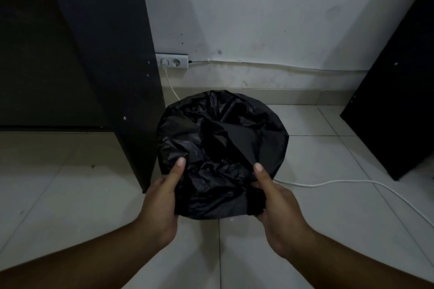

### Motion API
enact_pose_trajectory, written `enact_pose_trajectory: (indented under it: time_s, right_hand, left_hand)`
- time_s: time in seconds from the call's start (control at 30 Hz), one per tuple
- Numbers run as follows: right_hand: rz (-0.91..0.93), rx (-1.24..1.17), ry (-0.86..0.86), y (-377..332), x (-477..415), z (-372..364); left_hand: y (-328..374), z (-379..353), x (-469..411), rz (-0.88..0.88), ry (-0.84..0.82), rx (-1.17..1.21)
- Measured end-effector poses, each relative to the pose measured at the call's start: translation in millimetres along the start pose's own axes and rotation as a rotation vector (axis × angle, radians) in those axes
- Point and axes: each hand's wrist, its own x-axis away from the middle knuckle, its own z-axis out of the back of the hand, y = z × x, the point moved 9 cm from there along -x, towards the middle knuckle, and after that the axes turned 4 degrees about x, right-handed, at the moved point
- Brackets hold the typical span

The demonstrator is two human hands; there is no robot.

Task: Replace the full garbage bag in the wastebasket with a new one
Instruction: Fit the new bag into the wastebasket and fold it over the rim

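View from above of a black bag (223,134) on a pale tiled floor (70,206), close to a white wall (270,19). The far half of the bag is drawn over a round form and follows its curved outline; the basket beneath is wholly covered by plastic and cannot be seen. The middle of the bag sinks into creased, glossy folds, with one smooth, flat fold crossing from the centre toward the right. The near edge is gathered into a crumpled bunch, raised toward the viewer and held by both hands. The left hand (162,199) grips the left side of this bunch: its thumb (179,166) lies straight on top of the plastic, and the fingers curl underneath, out of sight. The right hand (277,204) grips the right side in the same way, with its thumb (259,171) pressed on top and the fingers wrapped under a dark fold. The two hands are set apart, with the bunch between them. A dark panel (105,42) with small metal fittings stands just left of the bag; a second dark panel (399,101) leans well apart at the right. A white double socket (172,61) sits low on the wall beside the left panel, with a plug (164,62) in its left outlet. A white cable (328,182) lies on the floor, running from behind the bag to the right.
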Motion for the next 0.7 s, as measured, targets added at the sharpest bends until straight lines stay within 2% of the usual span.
enact_pose_trajectory:
  time_s: [0.1,0.23,0.37,0.53,0.6,0.7]
  right_hand:
    - [-0.016,0.046,0.015,4,1,2]
    - [-0.026,0.086,0.025,2,1,5]
    - [-0.046,0.022,0.033,-1,0,7]
    - [0.018,-0.066,-0.015,-2,3,-1]
    - [0.087,-0.045,-0.037,-4,9,-8]
    - [0.196,0.051,-0.036,-6,18,-16]
  left_hand:
    - [-1,-14,1,0.081,-0.086,0.087]
    - [3,-13,-1,0.078,-0.069,0.072]
    - [17,13,-4,-0.129,0.097,-0.213]
    - [29,9,6,-0.453,0.069,-0.743]
    - [23,3,9,-0.489,0.040,-0.833]
    - [8,-11,15,-0.418,-0.017,-0.841]
